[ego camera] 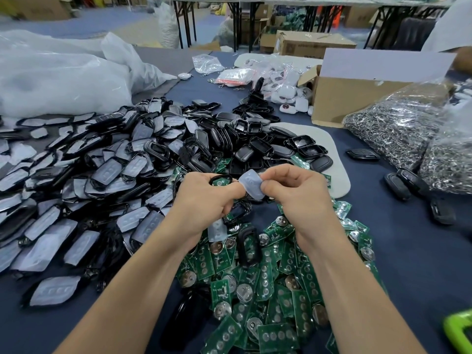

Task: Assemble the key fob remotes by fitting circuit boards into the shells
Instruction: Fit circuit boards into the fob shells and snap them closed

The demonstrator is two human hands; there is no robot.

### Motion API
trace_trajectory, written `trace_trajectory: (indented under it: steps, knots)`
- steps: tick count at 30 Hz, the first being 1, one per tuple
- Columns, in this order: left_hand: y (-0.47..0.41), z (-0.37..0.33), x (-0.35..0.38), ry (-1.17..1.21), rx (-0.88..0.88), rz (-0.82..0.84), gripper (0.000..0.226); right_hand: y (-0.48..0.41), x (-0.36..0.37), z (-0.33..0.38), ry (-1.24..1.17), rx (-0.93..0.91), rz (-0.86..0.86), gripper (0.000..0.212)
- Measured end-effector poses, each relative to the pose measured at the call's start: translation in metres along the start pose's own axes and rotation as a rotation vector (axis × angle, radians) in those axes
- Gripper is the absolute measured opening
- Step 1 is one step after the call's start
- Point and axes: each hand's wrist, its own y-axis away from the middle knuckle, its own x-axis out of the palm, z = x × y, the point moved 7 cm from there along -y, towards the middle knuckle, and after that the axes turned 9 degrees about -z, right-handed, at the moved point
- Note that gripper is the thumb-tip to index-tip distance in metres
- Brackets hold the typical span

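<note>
My left hand (204,198) grips a black key fob shell (221,180) with a green board showing inside it; a second shell and a pale pad also show under its palm. My right hand (293,192) pinches a translucent white rubber button pad (251,183) between thumb and fingers, right beside the shell. Both hands hover over a heap of green circuit boards (268,282) with coin cells. A loose black shell (247,247) lies on that heap.
A large pile of black shells with white pads (102,169) fills the left. More empty black shells (268,141) lie behind on a white mat (337,159). Bags of metal key rings (408,134) and a cardboard box (357,90) stand at right. Finished fobs (406,185) lie nearby.
</note>
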Motion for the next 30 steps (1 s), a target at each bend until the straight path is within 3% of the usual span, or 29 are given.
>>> trace_trajectory:
  steps: [4, 6, 11, 16, 20, 24, 27, 30]
  knots:
    - [0.001, 0.0, -0.002, 0.004, 0.002, -0.022, 0.028, -0.002, -0.001, -0.002, -0.079, 0.031, -0.033, 0.034]
    - [0.002, -0.001, -0.003, -0.018, 0.01, -0.033, 0.033, -0.001, 0.0, -0.001, -0.094, 0.05, -0.005, 0.022]
    - [0.003, -0.003, -0.001, -0.072, 0.022, -0.023, 0.038, 0.006, 0.006, 0.006, 0.123, -0.068, 0.029, 0.013]
    - [0.002, -0.002, -0.005, -0.112, 0.03, -0.066, 0.04, -0.001, -0.007, 0.004, -0.34, 0.116, -0.08, 0.029]
    - [0.002, -0.002, -0.006, -0.14, 0.039, -0.082, 0.043, 0.002, 0.001, 0.009, 0.06, -0.014, 0.177, 0.027]
    - [0.003, -0.004, -0.004, -0.154, 0.061, -0.061, 0.043, 0.007, 0.009, 0.01, 0.366, -0.194, 0.134, 0.022]
    - [0.002, -0.005, -0.005, -0.11, 0.07, -0.049, 0.041, 0.008, 0.009, 0.013, 0.338, -0.283, 0.086, 0.017]
    - [0.003, -0.009, -0.002, -0.066, 0.095, 0.032, 0.044, 0.006, 0.007, 0.011, 0.141, -0.209, 0.075, 0.009]
